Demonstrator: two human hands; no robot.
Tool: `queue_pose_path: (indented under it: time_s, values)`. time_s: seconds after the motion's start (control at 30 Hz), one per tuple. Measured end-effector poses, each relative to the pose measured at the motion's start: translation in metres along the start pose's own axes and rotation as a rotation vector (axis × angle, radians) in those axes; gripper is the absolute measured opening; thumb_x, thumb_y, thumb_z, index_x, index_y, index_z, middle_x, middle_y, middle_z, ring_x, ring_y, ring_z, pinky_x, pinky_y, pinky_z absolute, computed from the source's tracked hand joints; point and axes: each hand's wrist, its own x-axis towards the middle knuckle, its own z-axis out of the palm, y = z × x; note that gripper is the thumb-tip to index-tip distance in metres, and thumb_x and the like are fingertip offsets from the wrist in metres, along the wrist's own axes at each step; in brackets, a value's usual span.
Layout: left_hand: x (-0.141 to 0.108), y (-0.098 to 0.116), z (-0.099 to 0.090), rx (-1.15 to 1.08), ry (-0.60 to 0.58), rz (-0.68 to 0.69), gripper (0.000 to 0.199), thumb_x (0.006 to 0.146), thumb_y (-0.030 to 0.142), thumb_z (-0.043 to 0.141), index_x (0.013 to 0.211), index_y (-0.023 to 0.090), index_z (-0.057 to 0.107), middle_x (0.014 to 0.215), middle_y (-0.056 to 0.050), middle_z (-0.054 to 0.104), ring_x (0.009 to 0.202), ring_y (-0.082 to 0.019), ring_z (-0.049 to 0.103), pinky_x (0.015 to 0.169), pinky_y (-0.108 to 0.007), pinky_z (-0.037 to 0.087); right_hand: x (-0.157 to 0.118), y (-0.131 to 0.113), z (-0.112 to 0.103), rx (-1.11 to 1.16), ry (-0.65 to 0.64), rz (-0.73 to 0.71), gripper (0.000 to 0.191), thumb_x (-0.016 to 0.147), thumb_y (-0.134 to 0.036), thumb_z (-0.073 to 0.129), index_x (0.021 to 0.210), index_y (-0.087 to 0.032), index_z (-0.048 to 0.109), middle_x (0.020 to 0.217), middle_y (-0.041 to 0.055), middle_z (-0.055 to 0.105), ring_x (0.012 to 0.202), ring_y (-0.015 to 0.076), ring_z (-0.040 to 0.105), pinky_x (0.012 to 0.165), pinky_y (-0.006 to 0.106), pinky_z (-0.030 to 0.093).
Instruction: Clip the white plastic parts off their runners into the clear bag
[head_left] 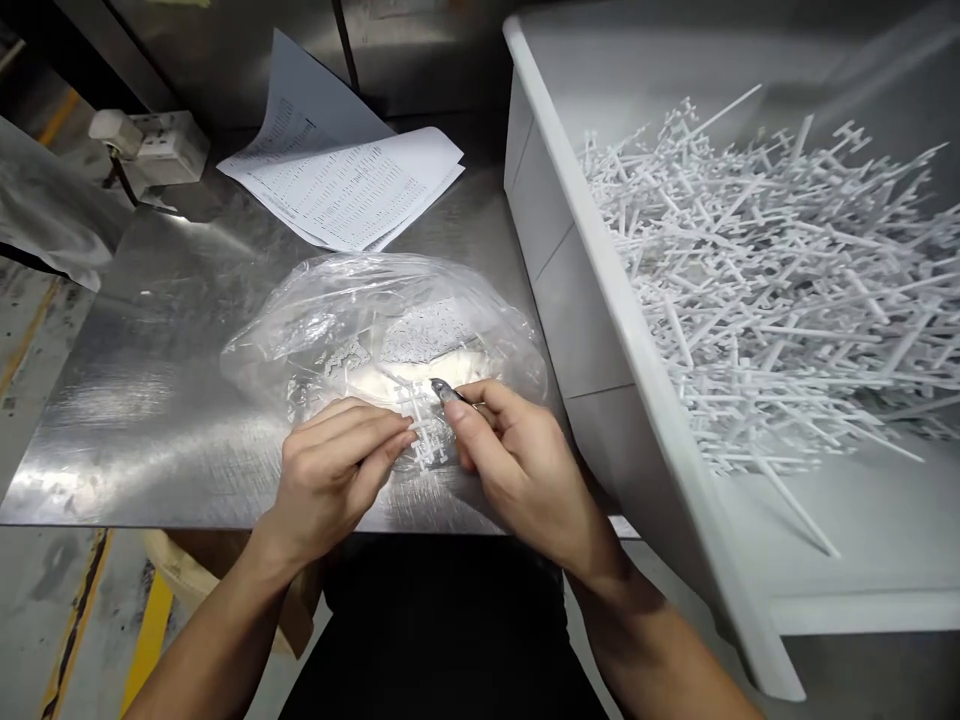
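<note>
Between my hands is a white branched plastic piece [422, 425], held over the front of a clear plastic bag. My left hand [341, 465] pinches its left side between thumb and fingers. In my right hand [517, 460] is a small dark metal tool [444, 390], its tip by the upper right of the piece; most of the tool is hidden in the fingers. The open clear bag [315, 300] lies on the metal table [172, 370], with many tiny pale bits [427, 330] inside it.
A large white bin [600, 370] on the right holds a heap of white branched plastic sticks [772, 290]. Printed papers [345, 185] lie behind the bag. At the back left sits a white socket box [169, 148] with a plug. The table's front edge runs below my hands.
</note>
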Motion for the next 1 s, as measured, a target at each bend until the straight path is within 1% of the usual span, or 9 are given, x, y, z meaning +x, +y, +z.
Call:
queue_pose_path:
  time_s: [0.1, 0.3, 0.43, 0.57, 0.73, 0.87, 1.0]
  values:
    - [0.0006, 0.0013, 0.0, 0.01, -0.028, 0.014, 0.011, 0.097, 0.005, 0.077, 0.104, 0.014, 0.076, 0.094, -0.003, 0.081, 0.085, -0.012, 0.075, 0.084, -0.027, 0.063, 0.0024, -0.0031, -0.0011, -0.031, -0.043, -0.02, 0.029, 0.109, -0.039, 0.058, 0.088, -0.021, 0.064, 0.061, -0.0063, 0.055, 0.055, 0.0117, 0.05, 0.057, 0.029, 0.037]
    - [-0.0001, 0.003, -0.0005, -0.003, -0.029, 0.005, 0.016, 0.098, 0.006, 0.076, 0.11, 0.017, 0.075, 0.095, -0.002, 0.08, 0.085, -0.012, 0.074, 0.082, -0.029, 0.063, 0.0037, -0.0032, -0.0023, -0.037, -0.063, -0.047, 0.027, 0.11, -0.036, 0.056, 0.09, -0.02, 0.064, 0.063, -0.0067, 0.056, 0.055, 0.0107, 0.051, 0.057, 0.028, 0.038]
    - [0.0006, 0.0036, 0.0004, -0.004, 0.001, 0.016, 0.016, 0.097, 0.006, 0.077, 0.109, 0.016, 0.074, 0.094, -0.002, 0.08, 0.083, -0.012, 0.074, 0.08, -0.027, 0.063, 0.0016, -0.0013, -0.0036, -0.007, -0.078, -0.049, 0.027, 0.112, -0.039, 0.056, 0.095, -0.019, 0.066, 0.062, -0.0074, 0.053, 0.054, 0.0106, 0.049, 0.056, 0.027, 0.038]
    - [0.0011, 0.0033, 0.0011, 0.001, 0.018, 0.033, 0.015, 0.098, 0.006, 0.075, 0.109, 0.016, 0.074, 0.094, -0.002, 0.08, 0.083, -0.013, 0.075, 0.08, -0.028, 0.064, -0.0004, 0.0, -0.0045, 0.023, -0.089, -0.028, 0.028, 0.112, -0.04, 0.057, 0.096, -0.019, 0.067, 0.062, -0.0075, 0.052, 0.053, 0.0106, 0.048, 0.052, 0.026, 0.037]
    - [-0.0016, 0.0008, 0.0023, -0.011, 0.003, 0.062, 0.02, 0.096, 0.002, 0.076, 0.111, 0.015, 0.072, 0.094, -0.003, 0.079, 0.085, -0.014, 0.074, 0.081, -0.029, 0.063, -0.0009, 0.0007, -0.0044, -0.013, -0.098, -0.05, 0.027, 0.111, -0.041, 0.057, 0.103, -0.018, 0.07, 0.062, -0.0071, 0.054, 0.054, 0.0111, 0.049, 0.055, 0.027, 0.038]
    - [-0.0036, -0.0004, 0.0033, 0.001, -0.01, 0.067, 0.022, 0.096, 0.001, 0.075, 0.111, 0.017, 0.072, 0.094, -0.002, 0.078, 0.086, -0.014, 0.073, 0.083, -0.03, 0.063, -0.0014, 0.0011, -0.005, -0.007, -0.117, -0.062, 0.026, 0.111, -0.041, 0.057, 0.105, -0.019, 0.068, 0.064, -0.0064, 0.056, 0.056, 0.0118, 0.049, 0.056, 0.027, 0.039]
    - [-0.0034, 0.0001, 0.0035, -0.014, -0.001, 0.065, 0.023, 0.096, 0.001, 0.074, 0.114, 0.016, 0.072, 0.096, -0.003, 0.079, 0.088, -0.015, 0.075, 0.084, -0.03, 0.064, -0.002, 0.0018, -0.0055, 0.003, -0.11, -0.067, 0.026, 0.112, -0.041, 0.057, 0.105, -0.019, 0.068, 0.067, -0.0054, 0.059, 0.058, 0.0125, 0.053, 0.058, 0.027, 0.042]
